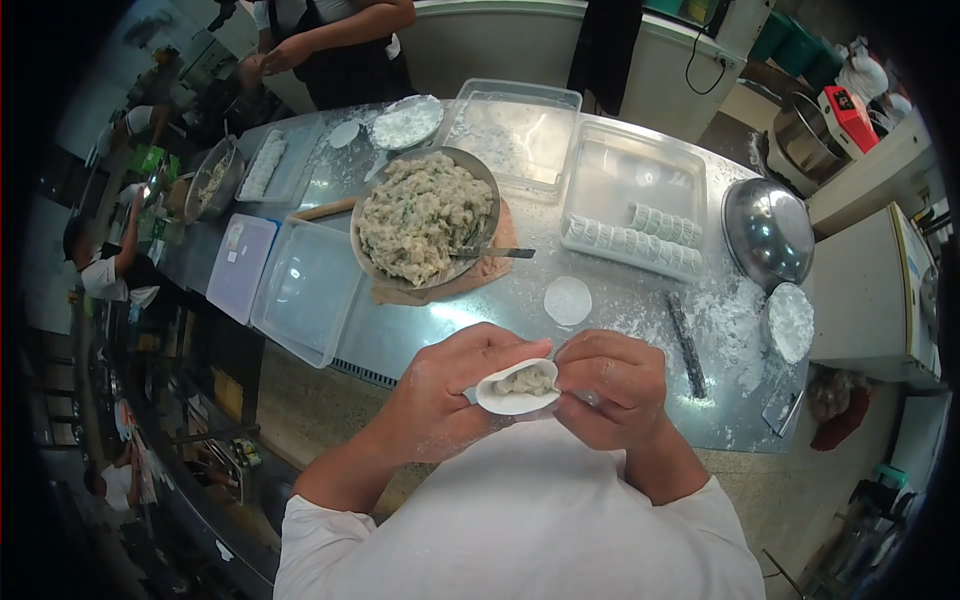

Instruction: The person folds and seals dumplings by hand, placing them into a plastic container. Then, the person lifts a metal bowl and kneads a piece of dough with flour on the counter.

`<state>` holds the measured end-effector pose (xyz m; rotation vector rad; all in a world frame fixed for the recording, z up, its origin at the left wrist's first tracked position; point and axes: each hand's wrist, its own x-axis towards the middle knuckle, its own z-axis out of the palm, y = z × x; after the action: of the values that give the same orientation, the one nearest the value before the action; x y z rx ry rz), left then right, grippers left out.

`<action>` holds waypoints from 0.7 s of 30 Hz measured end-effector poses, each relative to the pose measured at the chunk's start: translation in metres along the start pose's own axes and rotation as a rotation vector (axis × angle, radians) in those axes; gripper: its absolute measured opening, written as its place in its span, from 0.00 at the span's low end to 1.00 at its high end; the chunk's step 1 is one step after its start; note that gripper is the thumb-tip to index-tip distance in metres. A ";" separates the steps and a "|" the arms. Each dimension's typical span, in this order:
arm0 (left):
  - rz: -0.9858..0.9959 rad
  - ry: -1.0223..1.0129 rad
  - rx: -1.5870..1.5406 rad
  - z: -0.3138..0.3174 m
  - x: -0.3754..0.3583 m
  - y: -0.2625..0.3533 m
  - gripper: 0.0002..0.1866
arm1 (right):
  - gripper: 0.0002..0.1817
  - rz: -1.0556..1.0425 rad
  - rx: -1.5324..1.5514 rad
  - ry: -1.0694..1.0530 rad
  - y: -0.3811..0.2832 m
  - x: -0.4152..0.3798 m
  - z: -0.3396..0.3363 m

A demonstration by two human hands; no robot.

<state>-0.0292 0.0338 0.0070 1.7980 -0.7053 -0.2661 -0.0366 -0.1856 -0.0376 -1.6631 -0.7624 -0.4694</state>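
Observation:
Between my two hands is a partly folded dumpling (518, 388), its round white wrapper curved up around a lump of pale filling. My left hand (452, 385) is closed on its left side, thumb and fingers along the edge. On the right side, my right hand (610, 385) pinches the wrapper's edge. A flat dumpling wrapper (568, 301) lies on the steel table just beyond my hands. Past it stands a large metal bowl (492, 183) heaped with filling (425, 215), a flat metal spreader (505, 253) stuck in it.
Rows of finished dumplings (632, 243) sit in a clear plastic container (640, 165). A dark rolling pin (687, 345), a bowl of flour (790, 322) and an upturned metal bowl (768, 232) are on the right. Another person (340, 45) stands across the steel table (430, 335).

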 end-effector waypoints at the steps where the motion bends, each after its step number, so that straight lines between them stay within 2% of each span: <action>1: -0.009 -0.032 0.019 0.000 0.001 0.001 0.28 | 0.12 -0.019 -0.023 -0.003 0.002 -0.001 0.000; 7: -0.052 -0.074 0.005 -0.002 0.001 0.007 0.29 | 0.12 0.060 -0.035 0.050 -0.005 0.004 -0.002; 16: -0.015 -0.008 0.015 -0.003 -0.001 -0.004 0.28 | 0.12 0.032 0.043 0.010 -0.004 0.005 -0.002; 21: -0.029 -0.024 0.006 0.001 0.002 0.003 0.28 | 0.11 0.010 -0.033 0.006 0.002 -0.001 -0.002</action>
<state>-0.0293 0.0313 0.0100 1.8150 -0.6978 -0.3054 -0.0358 -0.1876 -0.0395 -1.6946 -0.7444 -0.4820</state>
